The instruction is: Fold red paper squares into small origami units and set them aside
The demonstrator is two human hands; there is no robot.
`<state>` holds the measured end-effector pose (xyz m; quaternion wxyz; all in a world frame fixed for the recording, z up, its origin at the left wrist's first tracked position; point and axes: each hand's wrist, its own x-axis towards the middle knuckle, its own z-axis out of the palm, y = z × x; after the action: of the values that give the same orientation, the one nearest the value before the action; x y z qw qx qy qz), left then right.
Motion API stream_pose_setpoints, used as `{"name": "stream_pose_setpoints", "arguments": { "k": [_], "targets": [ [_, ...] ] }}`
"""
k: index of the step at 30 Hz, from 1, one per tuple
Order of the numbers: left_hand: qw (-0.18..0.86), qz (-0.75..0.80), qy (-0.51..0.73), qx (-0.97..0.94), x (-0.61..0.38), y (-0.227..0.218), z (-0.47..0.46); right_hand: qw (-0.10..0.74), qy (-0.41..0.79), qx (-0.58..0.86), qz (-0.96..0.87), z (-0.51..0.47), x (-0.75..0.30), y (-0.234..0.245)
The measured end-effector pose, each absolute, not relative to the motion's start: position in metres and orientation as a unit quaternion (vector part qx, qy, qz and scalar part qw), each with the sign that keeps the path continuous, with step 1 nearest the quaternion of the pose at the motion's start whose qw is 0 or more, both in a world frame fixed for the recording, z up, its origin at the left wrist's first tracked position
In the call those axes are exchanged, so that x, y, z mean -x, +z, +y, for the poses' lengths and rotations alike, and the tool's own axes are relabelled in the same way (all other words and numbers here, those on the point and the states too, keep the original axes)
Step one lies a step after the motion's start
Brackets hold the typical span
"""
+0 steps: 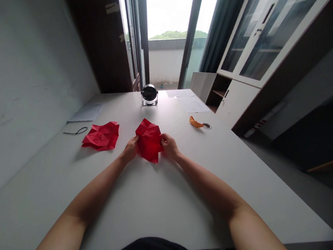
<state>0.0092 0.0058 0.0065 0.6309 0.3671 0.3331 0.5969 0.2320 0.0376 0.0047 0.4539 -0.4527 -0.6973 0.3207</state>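
A creased red paper sheet (149,139) is held just above the white table (154,201) between both hands. My left hand (130,150) pinches its left edge and my right hand (169,145) pinches its right edge, fingers closed on the paper. A second creased red sheet (101,135) lies flat on the table to the left, apart from my hands.
A small round desk fan (149,95) stands at the far side. An orange folded paper piece (195,122) lies beside a cable hole (206,125). White papers (187,99) lie far right, another sheet (87,112) and a black cord (75,131) far left. A wall runs along the left.
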Motion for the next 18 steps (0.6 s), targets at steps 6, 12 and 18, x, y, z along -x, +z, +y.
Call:
{"name": "stream_pose_setpoints", "arguments": {
  "k": [6, 12, 18],
  "targets": [
    [0.636, 0.327, 0.586, -0.380, -0.013, 0.016, 0.000, 0.425, 0.342, 0.447, -0.709, 0.035, -0.231, 0.006],
    [0.657, 0.300, 0.564, -0.400, -0.019, 0.027, -0.009, 0.418, 0.326, 0.447, -0.720, 0.036, -0.232, 0.003],
    [0.685, 0.289, 0.531, -0.407, -0.022, 0.036, -0.016, 0.411, 0.314, 0.443, -0.732, 0.036, -0.231, 0.004]
  ]
}}
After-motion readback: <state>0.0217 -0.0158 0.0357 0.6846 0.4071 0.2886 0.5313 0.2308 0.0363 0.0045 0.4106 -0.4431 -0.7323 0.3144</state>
